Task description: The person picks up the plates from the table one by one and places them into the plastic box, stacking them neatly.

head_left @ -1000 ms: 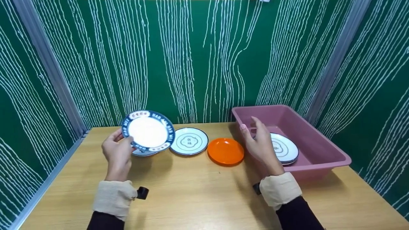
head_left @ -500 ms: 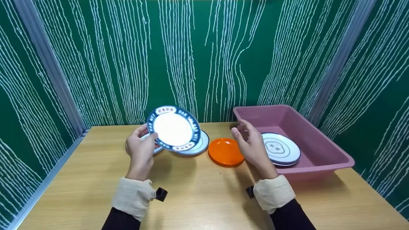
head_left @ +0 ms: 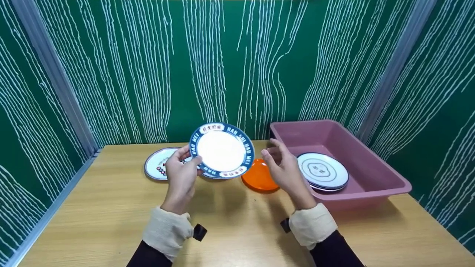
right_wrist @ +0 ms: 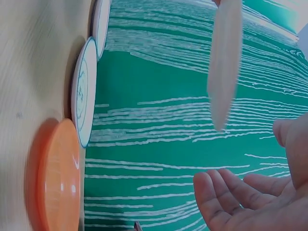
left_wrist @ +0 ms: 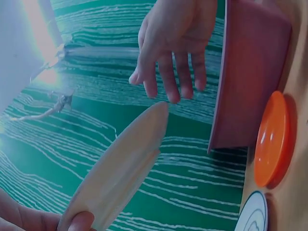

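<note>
A white plate with a dark blue lettered rim (head_left: 222, 150) is held up above the table, tilted toward the head camera. My left hand (head_left: 182, 178) pinches its left edge, thumb on the face and fingers behind. In the left wrist view the plate (left_wrist: 118, 166) shows nearly edge-on. To its right my right hand (head_left: 285, 172) hovers apart from it, fingers spread loosely and holding nothing. An orange plate (head_left: 258, 178) lies below, partly covered by the raised plate and the right hand. Behind the raised plate, a white plate (right_wrist: 84, 91) on the table is mostly hidden in the head view.
At the right stands a pink plastic tub (head_left: 371, 163), with a few stacked white plates (head_left: 323, 170) inside. A white plate with a red and dark pattern (head_left: 156, 163) lies at the table's left back. Green walls with white lines enclose the wooden table (head_left: 237, 237).
My left hand has carried the blue-rimmed plate rightward, uncovering the patterned plate at left and covering most of the middle one. My right hand has shifted slightly left, toward the held plate.
</note>
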A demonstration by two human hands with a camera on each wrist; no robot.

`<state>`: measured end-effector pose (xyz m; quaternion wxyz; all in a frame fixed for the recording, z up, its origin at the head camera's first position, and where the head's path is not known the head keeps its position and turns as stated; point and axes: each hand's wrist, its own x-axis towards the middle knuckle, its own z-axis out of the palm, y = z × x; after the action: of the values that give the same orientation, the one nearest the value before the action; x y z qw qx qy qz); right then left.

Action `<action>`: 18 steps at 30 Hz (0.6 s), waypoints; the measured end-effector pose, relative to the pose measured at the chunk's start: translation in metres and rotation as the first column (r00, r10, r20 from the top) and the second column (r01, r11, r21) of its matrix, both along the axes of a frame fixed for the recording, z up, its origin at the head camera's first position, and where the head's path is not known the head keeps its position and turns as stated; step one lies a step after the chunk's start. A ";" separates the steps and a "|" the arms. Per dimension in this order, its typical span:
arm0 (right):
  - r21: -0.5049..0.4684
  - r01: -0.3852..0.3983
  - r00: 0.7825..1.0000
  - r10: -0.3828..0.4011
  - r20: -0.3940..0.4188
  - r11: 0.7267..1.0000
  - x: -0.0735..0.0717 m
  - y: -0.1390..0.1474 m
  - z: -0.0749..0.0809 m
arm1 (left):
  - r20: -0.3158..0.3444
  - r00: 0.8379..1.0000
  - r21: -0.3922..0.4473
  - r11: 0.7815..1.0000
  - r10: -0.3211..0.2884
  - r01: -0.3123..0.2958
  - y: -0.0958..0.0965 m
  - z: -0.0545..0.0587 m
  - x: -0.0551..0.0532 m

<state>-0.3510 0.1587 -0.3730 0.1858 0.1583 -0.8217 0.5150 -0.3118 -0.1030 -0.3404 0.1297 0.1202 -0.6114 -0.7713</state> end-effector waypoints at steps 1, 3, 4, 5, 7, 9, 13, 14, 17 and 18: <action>-0.009 -0.011 1.000 0.011 0.014 1.000 0.001 -0.001 0.000 | -0.004 1.000 0.009 1.000 -0.001 0.001 0.002 0.000 0.001; -0.048 -0.032 0.998 0.035 0.055 0.998 0.002 -0.002 0.000 | -0.021 1.000 0.035 0.999 -0.003 0.003 0.007 0.000 0.002; -0.078 -0.046 0.996 0.052 0.076 0.996 0.003 -0.003 0.001 | -0.030 1.000 0.049 0.999 -0.002 0.004 0.009 0.000 0.003; -0.117 -0.058 0.992 0.070 0.101 0.991 0.003 -0.004 0.002 | -0.041 0.999 0.064 0.998 -0.001 0.004 0.012 0.000 0.004; -0.214 -0.079 0.980 0.115 0.161 0.974 0.005 -0.007 0.004 | -0.061 0.998 0.096 0.995 0.000 0.006 0.018 -0.001 0.006; -0.318 -0.090 0.961 0.167 0.223 0.944 0.007 -0.009 0.008 | -0.076 0.997 0.126 0.992 0.000 0.010 0.023 -0.001 0.007; -0.465 -0.083 0.913 0.255 0.320 0.881 0.014 -0.013 0.016 | -0.090 0.996 0.168 0.985 -0.007 0.022 0.033 -0.003 0.009; -0.492 -0.076 0.900 0.271 0.340 0.867 0.015 -0.013 0.018 | -0.095 0.995 0.177 0.984 -0.009 0.026 0.036 -0.003 0.010; -0.561 -0.041 0.874 0.302 0.382 0.827 0.019 -0.014 0.024 | -0.108 0.994 0.191 0.981 -0.021 0.041 0.041 -0.005 0.012; -0.578 -0.026 0.868 0.306 0.392 0.815 0.020 -0.014 0.025 | -0.111 0.994 0.194 0.980 -0.024 0.045 0.043 -0.005 0.012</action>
<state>-0.3309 0.1446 -0.3478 -0.0273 0.0419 -0.6386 0.7680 -0.2996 -0.0604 -0.3455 0.1368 0.0797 -0.5265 -0.8353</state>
